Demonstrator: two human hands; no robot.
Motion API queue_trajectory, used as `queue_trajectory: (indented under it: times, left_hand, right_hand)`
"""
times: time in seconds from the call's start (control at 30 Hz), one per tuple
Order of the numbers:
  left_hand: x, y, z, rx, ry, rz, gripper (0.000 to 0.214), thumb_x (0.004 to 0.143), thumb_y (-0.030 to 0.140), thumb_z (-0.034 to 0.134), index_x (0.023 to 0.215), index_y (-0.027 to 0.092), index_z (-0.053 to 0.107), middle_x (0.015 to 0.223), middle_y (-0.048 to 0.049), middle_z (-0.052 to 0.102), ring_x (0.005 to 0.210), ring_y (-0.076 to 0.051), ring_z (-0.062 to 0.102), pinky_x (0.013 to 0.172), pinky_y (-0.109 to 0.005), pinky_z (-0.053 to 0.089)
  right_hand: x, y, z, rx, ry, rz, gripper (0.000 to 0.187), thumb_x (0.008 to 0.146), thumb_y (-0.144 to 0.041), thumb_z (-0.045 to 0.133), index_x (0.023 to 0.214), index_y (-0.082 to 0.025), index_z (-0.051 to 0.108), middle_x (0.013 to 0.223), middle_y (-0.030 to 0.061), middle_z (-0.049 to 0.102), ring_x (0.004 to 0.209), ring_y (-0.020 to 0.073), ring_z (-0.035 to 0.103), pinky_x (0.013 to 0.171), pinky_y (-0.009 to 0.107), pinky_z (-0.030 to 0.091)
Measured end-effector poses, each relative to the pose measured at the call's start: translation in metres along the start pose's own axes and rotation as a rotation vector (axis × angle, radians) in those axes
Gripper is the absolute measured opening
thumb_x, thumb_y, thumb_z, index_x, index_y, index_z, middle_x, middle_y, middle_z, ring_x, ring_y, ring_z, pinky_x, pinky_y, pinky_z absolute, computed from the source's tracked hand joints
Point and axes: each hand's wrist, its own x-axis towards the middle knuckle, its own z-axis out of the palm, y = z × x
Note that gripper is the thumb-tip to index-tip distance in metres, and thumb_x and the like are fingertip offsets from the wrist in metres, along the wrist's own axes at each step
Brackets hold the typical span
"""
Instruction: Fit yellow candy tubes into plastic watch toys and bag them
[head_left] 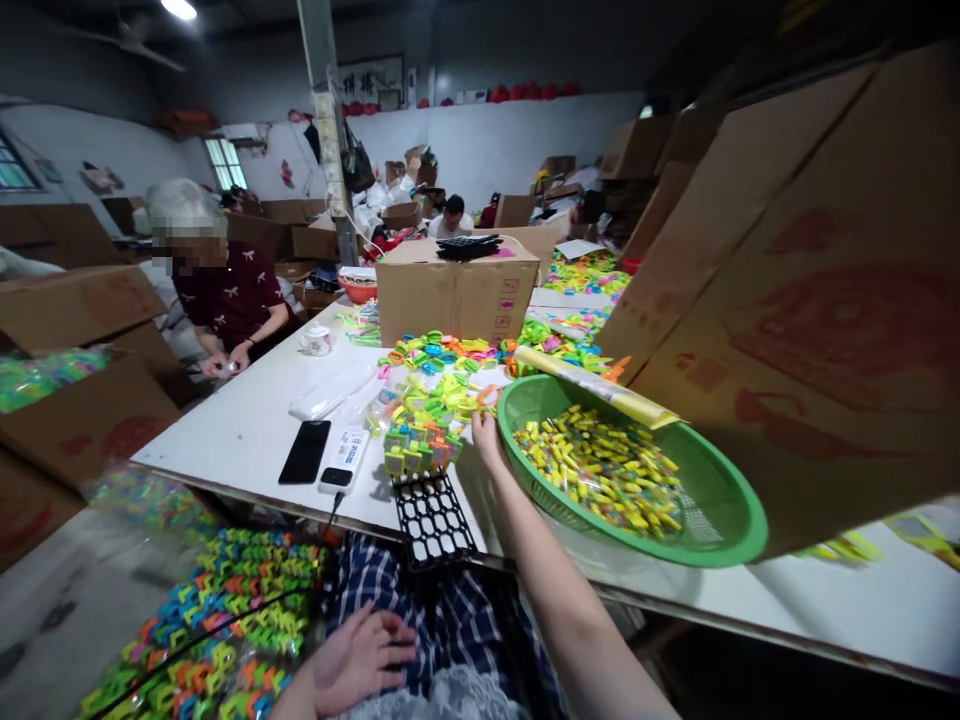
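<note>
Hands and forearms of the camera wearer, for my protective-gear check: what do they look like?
The bare, ungloved left hand and bare, ungloved right hand lead to bare forearms without visible sleeves. No watch, bracelet, cable or marking shows on them.

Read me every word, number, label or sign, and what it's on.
None reads clearly enough to quote.
Wall sign: large characters, blurred.
White item beside the phone: blue print, too small.
Yellow strip across the green basket: print too small.
Middle carton: symbols, no readable words.
Right carton: red print, blurred.

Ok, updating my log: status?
Left hand open, empty. Right hand by orange piece, grip unclear. Black tray partly loaded. Green basket close beside right forearm.
</note>
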Motion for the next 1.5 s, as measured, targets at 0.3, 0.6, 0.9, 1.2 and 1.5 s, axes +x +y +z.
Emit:
queue_trajectory:
  times: [0.3, 0.6, 0.9, 1.2, 1.5]
  left_hand:
    - [-0.004, 0.021, 0.096, 0.560, 0.249, 0.240, 0.029, 0.088, 0.039, 0.055, 0.103, 0.017, 0.066, 0.099, -0.0087, 0.066, 0.091, -0.019, 0.060, 0.080, -0.028, 0.042]
    - [0.061, 0.047, 0.095, 0.919, 0.552, 0.620, 0.053, 0.063, 0.027, 0.075, 0.112, 0.015, 0.060, 0.107, -0.0121, 0.065, 0.092, -0.023, 0.061, 0.084, -0.037, 0.048]
    - [0.068, 0.054, 0.080, 1.229, 0.727, 0.750, 0.019, 0.064, 0.022, 0.062, 0.080, 0.017, 0.070, 0.088, -0.0072, 0.069, 0.088, -0.023, 0.062, 0.084, -0.035, 0.048]
    - [0.092, 0.097, 0.041, 1.294, 1.071, 0.883, 0.026, 0.070, 0.042, 0.065, 0.074, 0.016, 0.066, 0.076, -0.0085, 0.066, 0.073, -0.024, 0.062, 0.076, -0.037, 0.047]
    - [0.106, 0.091, 0.027, 1.427, 0.993, 0.861, 0.025, 0.070, 0.041, 0.064, 0.080, 0.018, 0.069, 0.082, -0.0094, 0.068, 0.081, -0.027, 0.063, 0.079, -0.038, 0.047]
  right_hand:
    - [-0.107, -0.031, -0.039, 0.099, -0.248, 0.067, 0.045, 0.084, -0.054, 0.038, 0.082, -0.015, 0.061, 0.064, 0.0062, 0.058, 0.057, 0.0184, 0.052, 0.054, 0.028, 0.040]
    - [-0.176, -0.079, -0.041, 0.359, -0.764, 0.057, 0.031, 0.088, -0.033, 0.041, 0.101, -0.017, 0.064, 0.097, 0.0083, 0.067, 0.092, 0.0226, 0.061, 0.085, 0.034, 0.046]
    - [-0.172, -0.069, -0.047, 0.280, -0.949, -0.003, 0.028, 0.089, -0.034, 0.046, 0.105, -0.018, 0.062, 0.097, 0.0065, 0.066, 0.087, 0.0205, 0.060, 0.083, 0.033, 0.048]
    - [-0.126, 0.031, -0.026, 0.082, -0.364, -0.150, 0.037, 0.088, -0.026, 0.042, 0.121, -0.014, 0.054, 0.113, 0.0138, 0.055, 0.107, 0.0215, 0.052, 0.098, 0.040, 0.042]
    - [-0.133, 0.044, -0.020, 0.080, -0.396, -0.167, 0.032, 0.087, -0.024, 0.042, 0.113, -0.012, 0.056, 0.113, 0.0164, 0.053, 0.106, 0.0238, 0.054, 0.097, 0.043, 0.044]
